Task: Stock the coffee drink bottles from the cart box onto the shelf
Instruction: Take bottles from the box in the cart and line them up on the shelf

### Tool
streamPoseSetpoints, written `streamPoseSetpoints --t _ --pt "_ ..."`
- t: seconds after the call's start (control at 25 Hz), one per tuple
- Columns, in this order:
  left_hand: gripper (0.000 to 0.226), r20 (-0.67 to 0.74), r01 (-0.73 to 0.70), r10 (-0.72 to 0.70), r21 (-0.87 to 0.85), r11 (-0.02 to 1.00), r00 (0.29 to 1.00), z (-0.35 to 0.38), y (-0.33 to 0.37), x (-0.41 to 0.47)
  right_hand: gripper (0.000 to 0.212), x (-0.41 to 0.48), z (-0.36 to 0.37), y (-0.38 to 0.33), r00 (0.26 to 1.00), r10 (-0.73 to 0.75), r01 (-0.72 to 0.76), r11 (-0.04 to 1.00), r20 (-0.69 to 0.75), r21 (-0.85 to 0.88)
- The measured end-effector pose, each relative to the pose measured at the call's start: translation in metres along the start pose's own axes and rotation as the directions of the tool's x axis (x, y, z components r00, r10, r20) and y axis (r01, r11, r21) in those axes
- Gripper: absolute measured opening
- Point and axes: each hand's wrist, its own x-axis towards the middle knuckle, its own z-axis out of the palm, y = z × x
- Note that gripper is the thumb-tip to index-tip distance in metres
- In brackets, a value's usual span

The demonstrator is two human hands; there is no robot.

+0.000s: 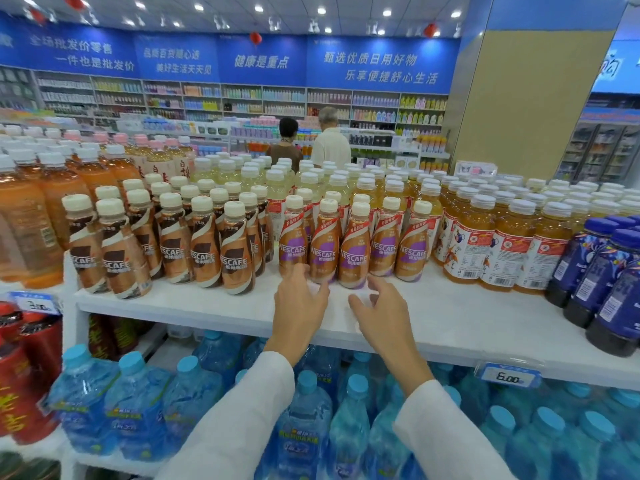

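Observation:
Several purple-label Nescafe coffee bottles with cream caps stand in a row on the white shelf, mid-frame. Brown-label Nescafe bottles stand to their left. My left hand hovers over the shelf's front, fingers relaxed, fingertips just at the base of the leftmost purple bottles. My right hand is spread open a little below the bottle row, holding nothing. Both arms wear white sleeves. The cart box is out of view.
Orange tea bottles and dark blue bottles fill the shelf to the right. Blue-capped water bottles sit on the shelf below, red cans lower left. A price tag hangs on the shelf edge. Two people stand far back.

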Motion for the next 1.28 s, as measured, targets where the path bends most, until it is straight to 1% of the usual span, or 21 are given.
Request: streamPoseSetpoints --t 0.08,0.2,0.28,0.36,0.52,0.64,0.76,0.84,0.92,1.0,1.16,1.24,1.28 --pt "0.043 -0.012 0.007 -0.008 -0.030 1.000 1.000 -0.008 -0.004 -0.023 0.052 -0.026 -0.011 0.001 1.000 -0.015 0.014 0.999 0.028 0.041" --pt "0.041 -0.063 0.034 -0.040 -0.100 0.994 0.997 -0.024 -0.016 -0.067 0.044 -0.069 -0.023 0.009 0.993 -0.091 0.080 0.987 0.077 0.137" --pt "0.040 -0.109 0.075 -0.090 -0.132 0.988 0.990 -0.038 -0.028 -0.101 0.039 -0.093 -0.024 0.017 0.989 -0.093 0.067 0.975 0.116 0.210" --pt "0.038 -0.152 0.139 -0.157 -0.123 0.983 0.976 -0.055 -0.044 -0.137 0.036 -0.116 -0.014 0.023 0.982 -0.096 0.050 0.963 0.163 0.265" --pt "0.034 -0.223 0.302 -0.338 -0.179 0.936 0.914 -0.099 -0.082 -0.206 0.035 -0.173 0.027 0.023 0.940 -0.148 0.041 0.943 0.308 0.331" --pt "0.029 -0.270 0.392 -0.444 -0.227 0.892 0.854 -0.135 -0.116 -0.256 0.035 -0.215 0.068 0.021 0.871 -0.137 -0.033 0.941 0.471 0.335" --pt "0.029 -0.337 0.487 -0.544 -0.243 0.839 0.769 -0.174 -0.154 -0.309 0.036 -0.260 0.114 0.016 0.769 -0.061 -0.159 0.946 0.637 0.282" --pt "0.027 -0.375 0.541 -0.603 -0.267 0.797 0.704 -0.201 -0.180 -0.343 0.033 -0.290 0.145 0.013 0.701 -0.012 -0.224 0.946 0.713 0.236" --pt "0.022 -0.413 0.589 -0.678 -0.338 0.734 0.608 -0.232 -0.206 -0.379 0.031 -0.323 0.178 0.005 0.619 0.026 -0.262 0.949 0.785 0.175" --pt "0.016 -0.454 0.624 -0.734 -0.395 0.674 0.506 -0.270 -0.231 -0.416 0.025 -0.361 0.212 -0.008 0.549 0.025 -0.254 0.957 0.836 0.138" --pt "0.011 -0.542 0.657 -0.776 -0.462 0.596 0.322 -0.341 -0.273 -0.484 0.017 -0.434 0.269 -0.044 0.442 0.019 -0.211 0.974 0.897 0.083" --pt "0.008 -0.547 0.648 -0.800 -0.520 0.557 0.249 -0.372 -0.289 -0.510 0.012 -0.466 0.296 -0.062 0.394 0.005 -0.171 0.983 0.919 0.067" --pt "0.007 -0.546 0.647 -0.808 -0.539 0.540 0.219 -0.386 -0.296 -0.522 0.012 -0.481 0.308 -0.071 0.356 0.005 -0.167 0.984 0.934 0.058"
